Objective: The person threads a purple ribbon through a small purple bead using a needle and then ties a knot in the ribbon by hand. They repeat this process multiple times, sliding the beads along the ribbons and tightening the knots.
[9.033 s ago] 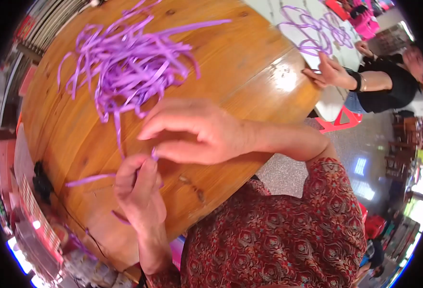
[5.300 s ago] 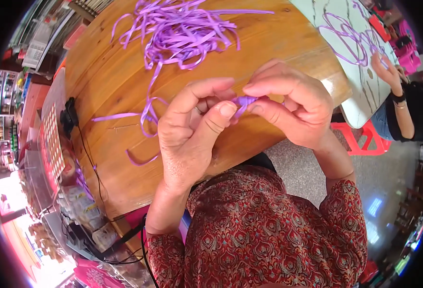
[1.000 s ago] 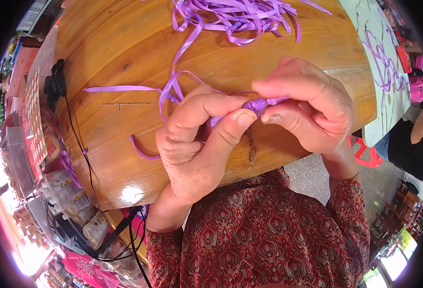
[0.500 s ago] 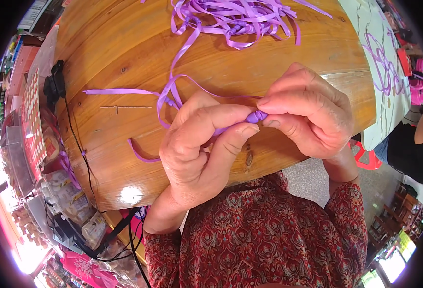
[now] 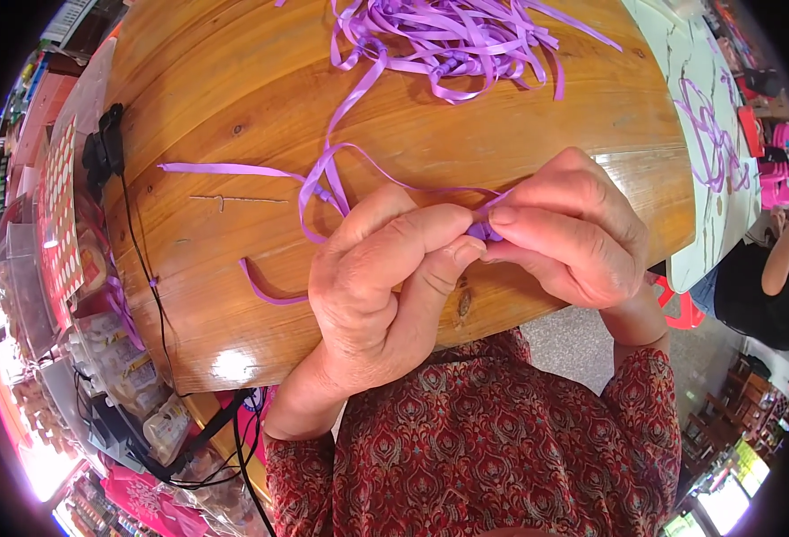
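Note:
Both my hands meet above the near part of the wooden table, pinching one purple ribbon (image 5: 412, 186) at a small coiled knot. Thumb and forefinger of my left hand (image 5: 381, 277) close on the knot's left side. My right hand (image 5: 582, 237) grips the ribbon at the right of the knot, its fingertips partly covering it. From the hands the ribbon runs left in loops, with one tail lying flat on the table and another short end below it. A large heap of knotted purple ribbons (image 5: 453, 40) lies at the far side.
A thin twisted wire (image 5: 238, 199) rests on the wooden table (image 5: 207, 313) at left. A black cable (image 5: 135, 233) runs along the left edge, beside plastic packages (image 5: 126, 358). At right stands a white marbled table (image 5: 681, 54) with more ribbon; a person (image 5: 761, 277) is beyond it.
My right fingers have shifted over the knot, hiding more of it, and the right hand sits slightly lower. The left hand keeps its pinch. The view has moved slightly.

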{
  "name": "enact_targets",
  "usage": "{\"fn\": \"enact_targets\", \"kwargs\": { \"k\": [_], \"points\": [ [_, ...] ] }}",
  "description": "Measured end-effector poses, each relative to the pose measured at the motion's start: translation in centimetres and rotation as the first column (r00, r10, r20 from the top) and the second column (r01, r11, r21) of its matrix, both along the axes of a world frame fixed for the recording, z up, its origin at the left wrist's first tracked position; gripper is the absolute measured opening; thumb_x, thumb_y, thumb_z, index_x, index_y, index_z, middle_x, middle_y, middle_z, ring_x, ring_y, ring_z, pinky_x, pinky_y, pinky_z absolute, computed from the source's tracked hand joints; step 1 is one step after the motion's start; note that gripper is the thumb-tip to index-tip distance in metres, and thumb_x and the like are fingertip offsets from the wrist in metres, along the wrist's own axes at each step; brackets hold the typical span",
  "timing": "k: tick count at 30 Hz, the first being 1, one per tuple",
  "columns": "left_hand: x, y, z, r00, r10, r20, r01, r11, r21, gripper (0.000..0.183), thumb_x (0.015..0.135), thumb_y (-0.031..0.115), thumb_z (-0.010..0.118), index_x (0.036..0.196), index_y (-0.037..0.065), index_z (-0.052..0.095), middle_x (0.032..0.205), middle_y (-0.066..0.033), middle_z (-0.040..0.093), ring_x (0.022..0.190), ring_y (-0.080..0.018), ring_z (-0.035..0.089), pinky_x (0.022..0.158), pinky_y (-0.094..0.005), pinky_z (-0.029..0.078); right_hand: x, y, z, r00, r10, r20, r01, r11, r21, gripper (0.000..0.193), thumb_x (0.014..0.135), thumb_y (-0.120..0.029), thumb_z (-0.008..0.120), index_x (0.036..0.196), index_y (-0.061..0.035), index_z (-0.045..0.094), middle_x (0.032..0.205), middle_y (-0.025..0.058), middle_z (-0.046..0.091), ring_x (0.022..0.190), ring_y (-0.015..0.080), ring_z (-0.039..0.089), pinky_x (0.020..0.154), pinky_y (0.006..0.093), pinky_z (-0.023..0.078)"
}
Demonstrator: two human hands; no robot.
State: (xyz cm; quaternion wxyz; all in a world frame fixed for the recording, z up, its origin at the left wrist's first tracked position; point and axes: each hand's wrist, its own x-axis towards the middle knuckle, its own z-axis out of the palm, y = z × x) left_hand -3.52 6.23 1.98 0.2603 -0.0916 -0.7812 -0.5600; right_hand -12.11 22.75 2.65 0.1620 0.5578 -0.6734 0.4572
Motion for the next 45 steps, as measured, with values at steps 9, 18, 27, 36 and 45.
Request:
{"fn": "enact_targets", "kwargs": {
  "k": [9,18,27,36,45],
  "points": [
    [-0.1,-0.4,0.4,0.999,-0.050,0.004,0.050,0.998,-0.035,0.023,0.067,-0.003,0.074,0.088,-0.001,0.065,0.066,-0.0056,0.051,0.053,-0.0144,0.046,0.047,-0.0255,0.037,-0.4,-0.1,-0.1,0.986,0.092,0.140,-0.085,0.995,-0.054,0.028,0.062,-0.006,0.078,0.087,0.0006,0.067,0.078,0.0084,0.060,0.058,0.0156,0.053,0.047,0.0252,0.039],
    [-0.2,-0.2,0.5,0.992,-0.129,0.010,0.129,0.991,0.043,0.021,0.065,-0.002,0.074,0.084,0.000,0.065,0.065,-0.0042,0.050,0.054,-0.0144,0.045,0.048,-0.0261,0.036,0.2,0.4,0.7,0.960,0.067,0.272,-0.076,0.997,0.020,0.026,0.065,-0.006,0.077,0.089,-0.0042,0.065,0.080,0.0054,0.061,0.064,0.0162,0.054,0.055,0.0260,0.040],
    [0.0,-0.2,0.0,0.970,-0.239,-0.054,0.245,0.951,0.189,0.013,0.075,0.006,0.070,0.085,-0.001,0.064,0.070,-0.0056,0.056,0.055,-0.0147,0.046,0.050,-0.0257,0.038,0.2,0.4,1.3,0.890,0.169,0.422,-0.169,0.985,-0.038,0.019,0.071,-0.010,0.074,0.087,-0.0053,0.066,0.075,0.0043,0.060,0.060,0.0149,0.050,0.054,0.0264,0.037],
    [-0.1,-0.3,-0.7,0.966,-0.253,-0.049,0.257,0.933,0.252,0.011,0.080,0.003,0.067,0.088,-0.003,0.062,0.070,-0.0056,0.056,0.057,-0.0129,0.045,0.051,-0.0253,0.037,-0.2,-0.3,1.6,0.957,0.144,0.253,-0.150,0.989,0.004,0.026,0.063,-0.004,0.077,0.087,-0.0030,0.066,0.076,0.0052,0.060,0.060,0.0151,0.052,0.051,0.0256,0.039],
    [-0.7,0.1,-1.8,0.955,-0.282,-0.095,0.295,0.855,0.427,0.012,0.081,0.000,0.064,0.093,-0.002,0.061,0.074,-0.0066,0.055,0.060,-0.0127,0.044,0.055,-0.0250,0.038,-1.7,-0.3,0.5,0.873,0.272,0.406,-0.271,0.961,-0.062,0.032,0.062,-0.010,0.079,0.090,-0.0010,0.065,0.078,0.0075,0.062,0.063,0.0160,0.055,0.053,0.0263,0.040]
  ]
}}
